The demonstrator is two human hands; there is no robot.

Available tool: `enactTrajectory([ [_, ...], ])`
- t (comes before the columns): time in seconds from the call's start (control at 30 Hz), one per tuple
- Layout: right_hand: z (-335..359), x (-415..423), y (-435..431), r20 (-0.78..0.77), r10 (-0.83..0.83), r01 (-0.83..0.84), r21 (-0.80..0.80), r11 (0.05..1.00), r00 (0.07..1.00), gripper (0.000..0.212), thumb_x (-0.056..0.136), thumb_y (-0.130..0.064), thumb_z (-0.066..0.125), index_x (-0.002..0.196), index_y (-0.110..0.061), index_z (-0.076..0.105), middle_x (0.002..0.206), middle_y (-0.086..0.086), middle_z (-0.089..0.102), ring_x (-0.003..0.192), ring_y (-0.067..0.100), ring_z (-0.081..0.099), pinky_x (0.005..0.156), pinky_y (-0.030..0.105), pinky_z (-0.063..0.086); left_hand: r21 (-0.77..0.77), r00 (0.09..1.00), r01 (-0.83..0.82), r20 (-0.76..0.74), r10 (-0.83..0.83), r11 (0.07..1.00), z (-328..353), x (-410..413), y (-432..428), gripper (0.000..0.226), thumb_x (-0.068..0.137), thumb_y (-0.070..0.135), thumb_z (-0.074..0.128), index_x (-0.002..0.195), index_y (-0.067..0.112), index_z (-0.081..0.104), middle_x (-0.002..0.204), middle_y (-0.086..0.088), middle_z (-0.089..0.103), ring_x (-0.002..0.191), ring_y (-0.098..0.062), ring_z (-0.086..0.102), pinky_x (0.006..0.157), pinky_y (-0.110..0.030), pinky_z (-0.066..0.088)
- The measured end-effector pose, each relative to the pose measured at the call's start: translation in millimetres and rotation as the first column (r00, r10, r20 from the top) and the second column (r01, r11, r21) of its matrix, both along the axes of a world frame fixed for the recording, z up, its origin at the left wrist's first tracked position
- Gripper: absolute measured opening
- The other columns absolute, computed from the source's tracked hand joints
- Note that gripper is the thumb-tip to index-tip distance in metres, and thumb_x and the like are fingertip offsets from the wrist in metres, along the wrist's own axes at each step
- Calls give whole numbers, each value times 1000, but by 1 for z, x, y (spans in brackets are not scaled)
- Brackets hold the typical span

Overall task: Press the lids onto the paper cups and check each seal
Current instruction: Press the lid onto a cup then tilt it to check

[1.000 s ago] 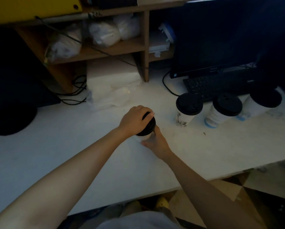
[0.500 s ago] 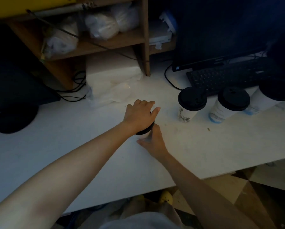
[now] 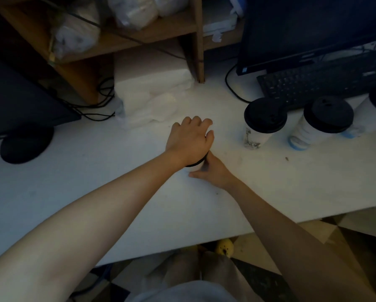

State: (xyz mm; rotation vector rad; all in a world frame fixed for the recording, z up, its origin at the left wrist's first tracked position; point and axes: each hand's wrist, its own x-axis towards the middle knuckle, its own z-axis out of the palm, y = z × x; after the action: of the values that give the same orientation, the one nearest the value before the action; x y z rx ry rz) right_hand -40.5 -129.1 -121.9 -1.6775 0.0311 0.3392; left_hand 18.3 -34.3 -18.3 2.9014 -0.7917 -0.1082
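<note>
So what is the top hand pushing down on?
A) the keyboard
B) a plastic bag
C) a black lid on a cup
C: the left hand covers the black lid, its rim peeking out under the wrist, while the right hand holds the cup below.

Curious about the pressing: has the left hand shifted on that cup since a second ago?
Yes. The left hand has slid rightward onto the black lid, whose top showed beside its fingers earlier; now only the near edge shows.
</note>
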Motion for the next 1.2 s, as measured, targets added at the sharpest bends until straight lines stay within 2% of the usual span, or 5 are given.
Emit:
enactTrajectory([
  [0.23, 13, -7, 10, 33, -153, 153, -14, 988, 988, 79, 70, -15, 82, 129, -33, 33, 118, -19, 48, 111, 2, 47, 74, -2, 40, 14, 979, 166, -126, -163, 986, 15, 10, 3, 49, 96, 48, 27, 140, 26, 32, 139, -5, 44, 127, -24, 35, 97, -43, 31],
  [0.5, 88, -2, -5, 237, -229, 251, -69, 965, 944, 63, 70, -25, 81, 119, -34, 43, 115, -14, 53, 102, 0, 52, 76, -2, 39, -380, 943, 182, -194, -271, 907, 97, 36, -1, 61, 91, 57, 37, 143, 25, 28, 127, 2, 54, 113, -12, 49, 91, -30, 42],
  [0.83, 186, 10, -21, 543, -304, 466, -187, 865, 783, 69, 64, -37, 82, 123, -33, 46, 116, -11, 49, 103, -2, 44, 80, 8, 38, -627, 975, 196, 46, -215, 754, 205, 45, 6, 54, 87, 59, 42, 132, 29, 43, 103, 14, 58, 90, 2, 55, 75, -10, 38],
  [1.03, 231, 9, -31, 731, -223, 619, -328, 714, 645, 72, 62, -30, 80, 126, -21, 49, 112, -8, 47, 107, 9, 34, 87, 8, 31, -448, 924, -25, -352, -151, 894, 233, 44, 35, 106, 41, 99, 34, 136, 50, 24, 136, 7, 44, 111, -19, 58, 86, -34, 50],
  [1.2, 260, 9, -31, 816, -51, 706, -464, 535, 576, 71, 67, -33, 75, 130, -18, 47, 118, 1, 48, 110, 18, 34, 92, 36, 41, -738, 808, -241, -512, -290, 630, 224, 35, 47, 84, 49, 60, 74, 124, 48, 38, 119, 6, 49, 98, -23, 61, 60, -36, 59],
])
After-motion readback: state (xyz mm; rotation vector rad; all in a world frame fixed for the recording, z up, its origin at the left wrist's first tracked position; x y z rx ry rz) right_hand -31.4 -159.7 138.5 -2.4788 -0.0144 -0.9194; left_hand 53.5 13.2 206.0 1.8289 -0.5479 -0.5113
